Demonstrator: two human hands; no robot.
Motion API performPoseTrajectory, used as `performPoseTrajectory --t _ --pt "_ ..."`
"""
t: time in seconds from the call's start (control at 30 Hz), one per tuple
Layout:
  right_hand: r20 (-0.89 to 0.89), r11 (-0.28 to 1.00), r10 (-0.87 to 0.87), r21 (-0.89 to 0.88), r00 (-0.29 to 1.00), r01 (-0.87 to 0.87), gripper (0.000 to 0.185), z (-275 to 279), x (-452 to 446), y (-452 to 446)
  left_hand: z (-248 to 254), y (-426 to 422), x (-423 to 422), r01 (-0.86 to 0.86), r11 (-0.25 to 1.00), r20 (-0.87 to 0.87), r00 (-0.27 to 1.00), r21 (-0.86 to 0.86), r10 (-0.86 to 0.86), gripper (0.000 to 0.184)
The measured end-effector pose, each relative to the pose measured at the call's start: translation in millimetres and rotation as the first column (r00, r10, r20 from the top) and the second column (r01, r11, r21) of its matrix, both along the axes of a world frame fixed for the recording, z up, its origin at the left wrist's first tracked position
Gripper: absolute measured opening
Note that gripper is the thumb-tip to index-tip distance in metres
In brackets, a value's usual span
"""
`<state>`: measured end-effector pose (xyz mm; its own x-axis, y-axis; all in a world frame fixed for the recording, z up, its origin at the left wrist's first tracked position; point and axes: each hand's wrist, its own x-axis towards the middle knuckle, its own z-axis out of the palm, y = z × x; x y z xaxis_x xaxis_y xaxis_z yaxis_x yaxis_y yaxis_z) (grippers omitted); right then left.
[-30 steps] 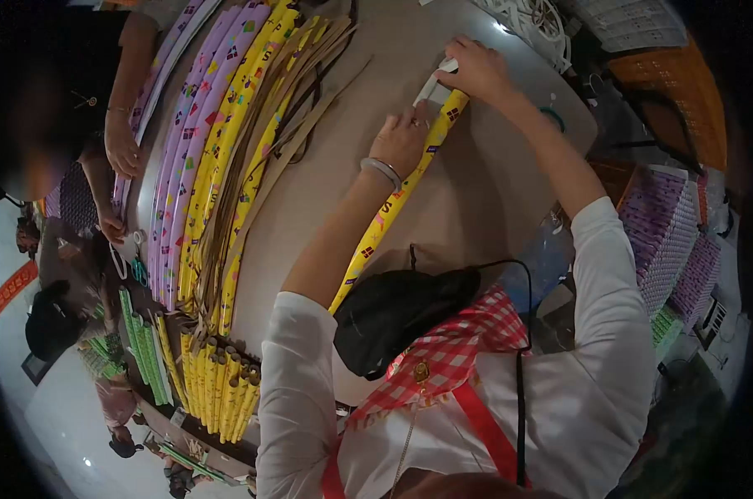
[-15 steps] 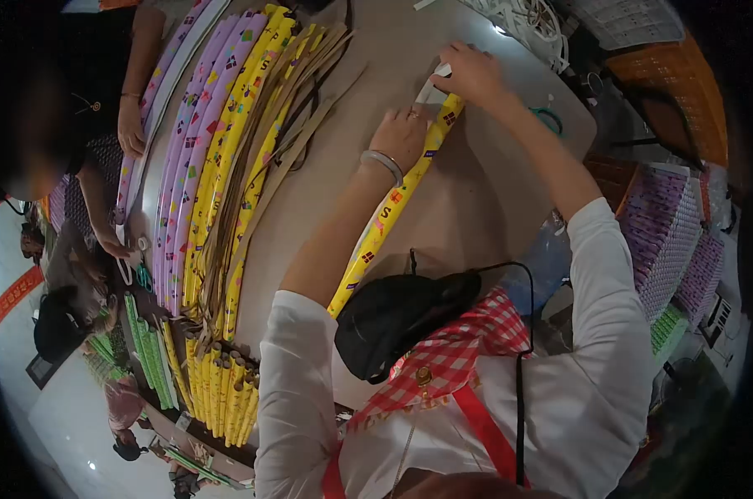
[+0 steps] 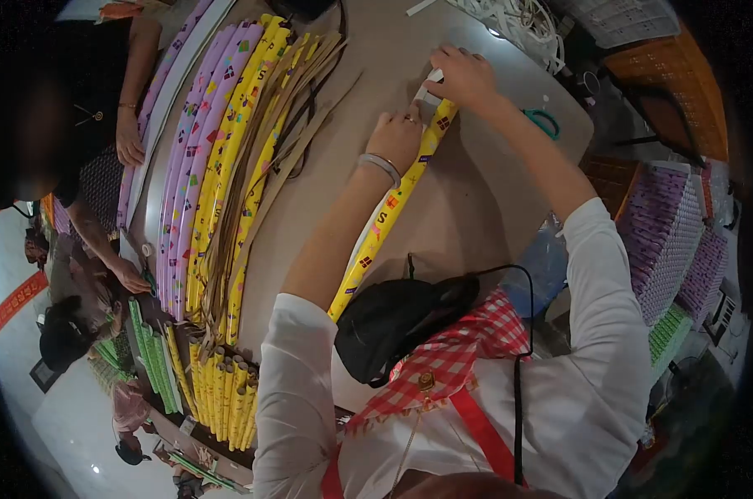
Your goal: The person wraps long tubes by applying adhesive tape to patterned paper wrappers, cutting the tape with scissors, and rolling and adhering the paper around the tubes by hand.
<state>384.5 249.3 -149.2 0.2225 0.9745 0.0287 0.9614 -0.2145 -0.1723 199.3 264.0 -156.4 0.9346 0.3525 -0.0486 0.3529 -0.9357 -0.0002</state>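
Note:
A yellow patterned paper roll lies slantwise on the table in front of me, its white underside showing at the far end and along its left edge. My left hand is closed over the upper part of the roll, fingers curled and pressing on the white side. At the far tip, my right hand grips the end of the roll, with the thumb on its white edge. The fingertips of both hands are partly hidden.
Left of the roll lie purple patterned rolls, yellow rolls and brown strips. Teal-handled scissors rest at the right, white strips at the back. A co-worker's hand holds other scissors across the table.
My hands stay on the roll; the right has shifted slightly left at its tip. The co-worker's lower hand has moved down onto the scissors that lay by the purple rolls.

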Motion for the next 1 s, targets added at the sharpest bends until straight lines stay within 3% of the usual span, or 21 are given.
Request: performPoseTrajectory --t 0.17,0.23,0.3,0.4,0.47,0.5,0.57,0.63,0.67,0.7,0.73,0.77,0.8,0.83,0.9,0.97,1.0 --pt "-0.087 0.998 0.045 0.045 0.995 -0.042 0.036 -2.0 8.5 0.6 1.3 1.7 6.9 -0.011 1.000 0.001 1.000 0.006 0.011 0.036" --pt "-0.290 1.000 0.022 -0.005 0.957 -0.025 0.039 3.9 9.0 1.8 1.7 3.0 6.4 -0.013 0.999 0.069 0.997 -0.041 0.016 0.035" --pt "-0.354 0.999 0.026 0.049 0.935 -0.010 0.046 2.2 11.3 0.4 3.5 1.8 3.6 0.012 1.000 -0.038 0.999 0.022 -0.011 0.034" --pt "-0.492 0.985 0.084 0.171 0.867 0.001 0.064 -11.3 19.2 2.1 7.8 5.4 11.1 -0.021 0.997 0.049 0.999 -0.076 0.024 0.031" --pt "-0.485 0.985 0.038 0.165 0.874 0.049 0.066 -5.0 15.4 1.7 5.0 21.1 28.9 -0.289 0.935 -0.107 0.956 -0.205 0.272 0.026" --pt "-0.480 0.983 -0.010 0.155 0.877 0.096 0.067 -3.7 13.8 -0.2 20.3 29.2 35.0 -0.370 0.869 -0.100 0.928 -0.328 0.358 0.028" --pt "-0.491 0.970 0.086 0.240 0.867 0.040 0.068 -25.8 23.5 3.2 15.8 47.7 49.9 -0.439 0.768 0.032 0.859 -0.466 0.510 0.033" --pt "-0.573 0.986 0.077 0.165 0.816 0.022 0.069 -21.5 23.5 0.6 23.8 56.1 59.9 -0.397 0.737 0.115 0.836 -0.546 0.536 0.038" --pt "-0.502 0.980 0.035 0.187 0.864 0.069 0.070 -22.5 18.0 -2.8 27.1 61.7 65.5 -0.345 0.701 0.191 0.803 -0.624 0.565 0.044" --pt "-0.507 0.979 0.028 0.187 0.862 0.078 0.070 -27.8 18.4 -5.7 25.8 72.1 76.3 -0.316 0.599 0.102 0.822 -0.735 0.560 0.050" --pt "-0.639 0.977 0.054 0.192 0.767 0.090 0.070 -33.3 17.3 -9.2 21.0 71.9 79.5 -0.314 0.603 0.099 0.828 -0.733 0.552 0.050" --pt "-0.753 0.976 0.083 0.195 0.652 0.101 0.070 -38.1 17.4 -11.2 16.2 71.9 82.4 -0.337 0.698 0.077 0.869 -0.633 0.489 0.047" --pt "-0.707 0.979 0.109 0.196 0.699 0.046 0.072 -9.2 14.6 -24.4 21.1 68.7 85.8 -0.342 0.782 0.049 0.903 -0.521 0.428 0.045" --pt "-0.641 0.971 0.087 0.226 0.763 0.079 0.068 2.4 10.4 -37.6 20.4 66.4 88.4 -0.372 0.707 0.029 0.874 -0.601 0.484 0.044" --pt "-0.516 0.972 0.029 0.213 0.856 0.096 0.053 23.6 16.2 -64.3 30.4 65.4 86.9 -0.372 0.713 0.003 0.886 -0.594 0.464 0.045" --pt "-0.321 0.972 -0.211 0.035 0.923 0.234 0.050 46.6 26.7 -103.1 33.2 60.9 82.5 -0.402 0.721 -0.013 0.878 -0.564 0.479 0.041" --pt "-0.159 0.961 -0.255 0.072 0.954 0.268 0.048 29.1 38.5 -122.4 30.2 64.0 80.8 -0.406 0.717 -0.012 0.874 -0.566 0.486 0.041"
